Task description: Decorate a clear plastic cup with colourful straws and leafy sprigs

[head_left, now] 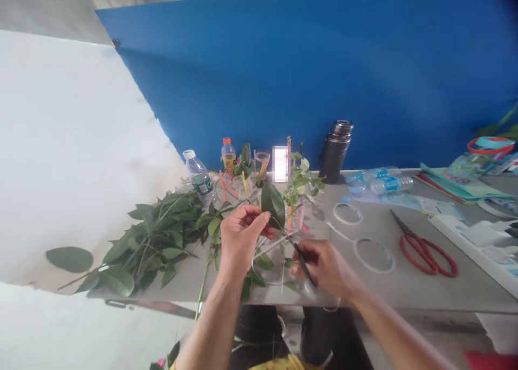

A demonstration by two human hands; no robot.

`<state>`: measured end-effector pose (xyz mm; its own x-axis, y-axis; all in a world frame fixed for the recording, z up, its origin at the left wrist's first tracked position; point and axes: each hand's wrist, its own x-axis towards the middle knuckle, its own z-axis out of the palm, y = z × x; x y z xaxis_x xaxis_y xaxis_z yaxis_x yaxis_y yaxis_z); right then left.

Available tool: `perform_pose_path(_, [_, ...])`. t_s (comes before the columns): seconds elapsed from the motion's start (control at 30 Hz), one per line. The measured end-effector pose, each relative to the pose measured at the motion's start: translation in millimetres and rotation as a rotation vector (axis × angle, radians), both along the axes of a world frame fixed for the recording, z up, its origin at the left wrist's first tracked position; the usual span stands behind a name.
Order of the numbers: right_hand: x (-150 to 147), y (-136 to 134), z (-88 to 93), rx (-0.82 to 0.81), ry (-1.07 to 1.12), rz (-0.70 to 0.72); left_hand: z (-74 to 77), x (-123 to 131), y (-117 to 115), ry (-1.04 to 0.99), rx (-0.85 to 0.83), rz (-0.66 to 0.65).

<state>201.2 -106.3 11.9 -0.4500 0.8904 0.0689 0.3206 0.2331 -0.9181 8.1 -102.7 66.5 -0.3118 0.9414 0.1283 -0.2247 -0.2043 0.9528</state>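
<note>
My left hand [246, 235] is closed, pinching a broad dark green leaf [273, 201] between thumb and fingers above the table. My right hand [324, 263] is wrapped round a slim black tool [303, 263]; whether it is scissors or pliers I cannot make out. The tool's tip points up to the left, close to the base of the leaf. Below and between my hands lie loose leaves [265, 261] and thin white strips. A big heap of leafy cuttings [162, 235] spreads to the left of my left hand.
Red-handled scissors [424, 251], white tape rolls [374, 255] and a power strip [477, 251] lie at the right. Along the blue panel [283, 79] stand a black thermos [335, 151], bottles [198, 176] and cups with leafy stems. Plastic bottles [390, 184] lie behind the scissors.
</note>
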Motion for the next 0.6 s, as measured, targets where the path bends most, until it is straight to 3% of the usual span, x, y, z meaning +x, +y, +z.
perform_pose_path(0.13, [-2, 2, -0.6, -0.138, 0.038, 0.004, -8.4, 4, 5, -0.026, -0.003, -0.003])
perform_pose_path(0.6, [-20, 4, -5.3, -0.251, 0.173, 0.019, -18.6, 0, 14, -0.071, -0.032, 0.021])
